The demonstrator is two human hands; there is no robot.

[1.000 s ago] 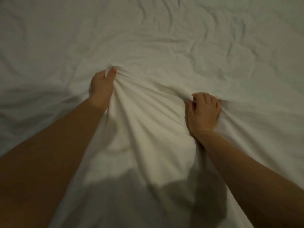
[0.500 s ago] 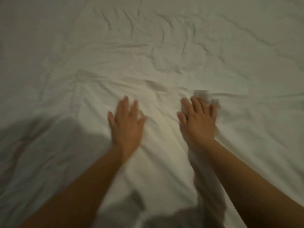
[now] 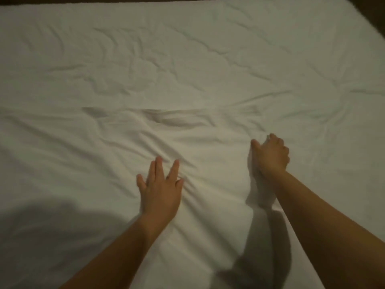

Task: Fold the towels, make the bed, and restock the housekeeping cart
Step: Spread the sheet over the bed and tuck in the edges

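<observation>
A wrinkled white bed sheet (image 3: 187, 65) covers the bed and fills almost the whole view. My left hand (image 3: 160, 188) lies flat on the sheet near the middle, fingers straight and slightly spread. To its right, my right hand (image 3: 270, 157) has its fingers curled and grips a raised ridge of the sheet (image 3: 260, 195), which stands up from the bed under the wrist. A long horizontal crease (image 3: 129, 108) runs across the sheet beyond both hands.
The bed's far edge (image 3: 145, 2) shows at the top against a dark strip, and its far right corner (image 3: 354, 3) is rounded. My shadow darkens the sheet at the lower left (image 3: 52, 226). No towels or cart are in view.
A second ago both hands gripped bunches of sheet. The left hand let go and now lies flat; the right hand grips a fold farther right. The view has widened to show the bed's far edge.
</observation>
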